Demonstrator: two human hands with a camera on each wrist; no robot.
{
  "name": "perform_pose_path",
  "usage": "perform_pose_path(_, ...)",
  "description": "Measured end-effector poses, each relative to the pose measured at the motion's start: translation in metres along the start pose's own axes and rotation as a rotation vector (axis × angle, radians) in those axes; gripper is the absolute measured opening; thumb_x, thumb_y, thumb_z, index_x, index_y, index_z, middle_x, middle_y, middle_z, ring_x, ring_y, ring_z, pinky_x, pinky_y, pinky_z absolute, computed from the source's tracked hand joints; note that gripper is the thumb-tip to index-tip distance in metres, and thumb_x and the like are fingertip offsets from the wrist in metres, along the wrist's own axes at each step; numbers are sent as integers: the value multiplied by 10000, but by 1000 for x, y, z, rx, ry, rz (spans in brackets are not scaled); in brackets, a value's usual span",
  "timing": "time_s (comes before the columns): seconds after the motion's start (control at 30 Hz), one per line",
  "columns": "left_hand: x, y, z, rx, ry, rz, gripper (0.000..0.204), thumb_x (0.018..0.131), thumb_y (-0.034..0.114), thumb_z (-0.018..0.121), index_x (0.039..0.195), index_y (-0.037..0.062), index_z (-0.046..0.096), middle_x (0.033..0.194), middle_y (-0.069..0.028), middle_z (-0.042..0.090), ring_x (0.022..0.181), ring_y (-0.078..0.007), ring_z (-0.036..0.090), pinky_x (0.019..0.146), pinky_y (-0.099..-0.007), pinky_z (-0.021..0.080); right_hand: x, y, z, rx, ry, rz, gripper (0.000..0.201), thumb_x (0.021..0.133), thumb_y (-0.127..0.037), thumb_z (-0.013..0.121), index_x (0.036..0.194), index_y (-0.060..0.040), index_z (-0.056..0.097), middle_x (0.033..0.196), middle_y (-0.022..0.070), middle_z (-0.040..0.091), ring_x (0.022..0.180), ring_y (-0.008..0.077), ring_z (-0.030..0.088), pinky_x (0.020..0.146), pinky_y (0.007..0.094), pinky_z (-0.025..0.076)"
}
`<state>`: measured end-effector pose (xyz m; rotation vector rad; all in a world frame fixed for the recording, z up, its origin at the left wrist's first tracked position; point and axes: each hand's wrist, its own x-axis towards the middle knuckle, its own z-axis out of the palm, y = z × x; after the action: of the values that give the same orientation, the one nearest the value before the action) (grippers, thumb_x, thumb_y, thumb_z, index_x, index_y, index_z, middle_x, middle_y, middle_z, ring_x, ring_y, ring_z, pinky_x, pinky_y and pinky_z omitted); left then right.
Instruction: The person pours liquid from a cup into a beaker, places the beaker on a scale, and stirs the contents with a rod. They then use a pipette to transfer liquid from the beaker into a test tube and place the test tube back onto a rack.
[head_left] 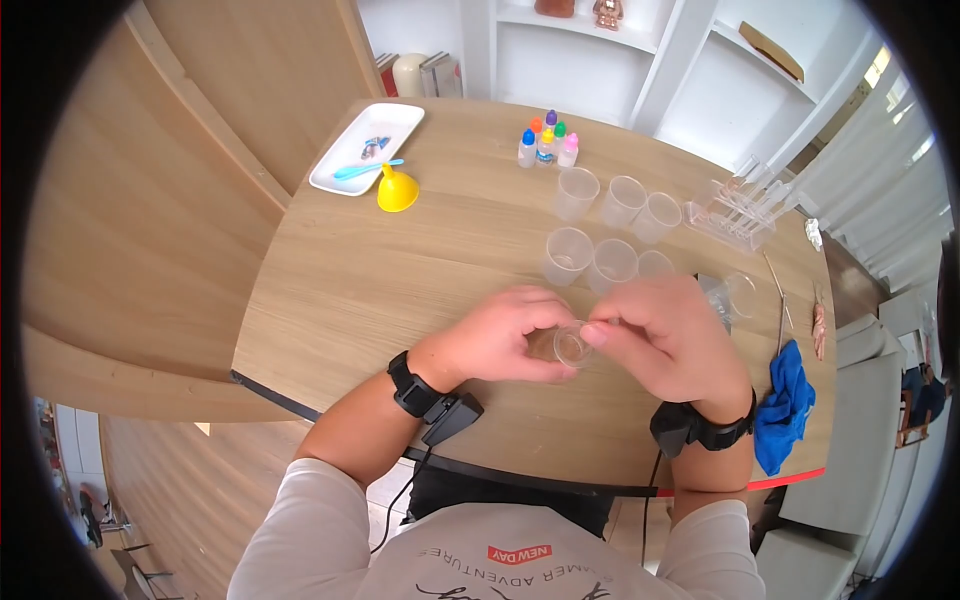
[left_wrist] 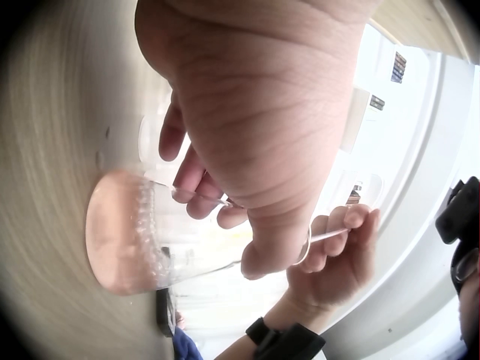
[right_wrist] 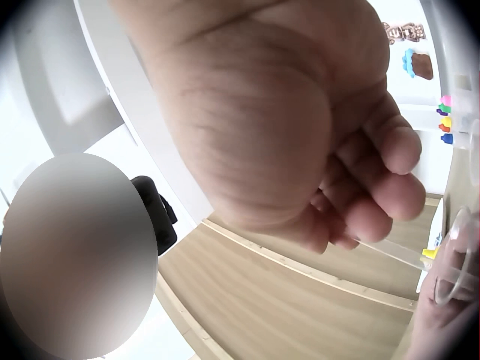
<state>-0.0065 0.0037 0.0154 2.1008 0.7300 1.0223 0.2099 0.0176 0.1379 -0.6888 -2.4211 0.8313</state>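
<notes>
The clear round cup (head_left: 573, 348) is near the front edge of the wooden surface (head_left: 400, 260), between the two hands. The left hand (head_left: 505, 335) is curled around its side, thumb and fingers on opposite sides. The right hand (head_left: 665, 330) pinches a thin clear stick (right_wrist: 397, 253) by its end, and the stick reaches to the mouth of this cup.

Behind are two rows of clear cups (head_left: 575, 195), and one more clear cup (head_left: 742, 295) is beyond the right hand. I cannot tell if these hold something. The white rectangular tray (head_left: 335, 140) carries a light blue spoon (head_left: 352, 173) and some small shiny pieces (head_left: 375, 147); the yellow funnel (head_left: 398, 192) is beside it. Small bottles with coloured caps (head_left: 546, 152) are grouped behind the cups, and a clear rack with tubes (head_left: 740, 215) is to the right. A blue cloth (head_left: 785, 405) lies near the right edge.

The left wrist view shows what the head view does not show well: pale pinkish contents (left_wrist: 120, 232) in the bottom of the held cup, with many small bubbles (left_wrist: 152, 232). The cup wall above is see-through, and its rim is round and thin.
</notes>
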Motion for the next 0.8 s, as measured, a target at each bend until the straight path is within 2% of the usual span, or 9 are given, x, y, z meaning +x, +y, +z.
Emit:
perform_pose_path(0.07,1,0,1,-4,-9,-11,445,704,163,881,1102,98,693,1031,-88,672,921,-290,636,816,-366,501,-1,-3,1,-4,106,58,69,878,-115,669,851,-52,677,707,110,621,608,297,582,541,364,427)
perform_pose_path(0.3,1,1,0,44,1,9,510,706,188,877,1157,72,670,1004,-97,664,900,-298,631,793,-371,504,1,-1,1,7,12,34,74,877,-117,674,861,-45,676,703,110,622,606,297,578,539,359,426)
perform_pose_path(0.37,1,1,2,44,17,18,524,705,189,876,1170,68,665,999,-99,663,895,-299,630,789,-371,504,1,0,4,0,124,59,78,878,-123,679,862,-46,677,694,108,617,590,292,566,533,360,418)
perform_pose_path(0.43,3,3,2,28,44,16,390,716,274,857,991,79,661,884,-82,642,817,-292,605,718,-391,484,1,-2,-1,6,59,32,80,880,-124,679,862,-45,677,688,108,612,581,287,559,528,361,412)
perform_pose_path(0.5,3,1,3,33,54,27,389,718,274,856,991,78,660,882,-82,641,819,-292,605,718,-389,485,2,-1,1,16,-8,4,83,882,-125,679,861,-45,676,682,108,607,572,283,553,522,362,406)
perform_pose_path(0.57,3,0,3,39,64,38,388,719,275,855,990,77,660,880,-82,640,821,-292,605,717,-388,485,2,1,8,6,167,56,92,885,-130,681,856,-42,672,675,107,599,562,278,546,514,359,395)
perform_pose_path(0.7,3,-1,4,13,61,41,385,719,265,854,993,76,661,882,-82,642,825,-296,603,717,-389,485,2,1,2,15,-1,-28,90,886,-123,679,852,-40,671,670,109,593,560,273,539,510,361,389)
perform_pose_path(0.77,4,-1,5,2,69,59,384,720,262,854,994,75,661,881,-82,643,823,-297,602,717,-389,485,2,-1,7,-6,166,68,86,882,-120,681,846,-43,671,666,110,590,556,272,536,508,361,388)
perform_pose_path(0.8,4,-1,5,1,66,58,384,719,259,856,994,75,661,884,-82,644,821,-296,601,718,-388,485,1,0,5,-6,167,71,86,882,-120,681,846,-43,671,666,110,590,556,272,536,508,361,388)
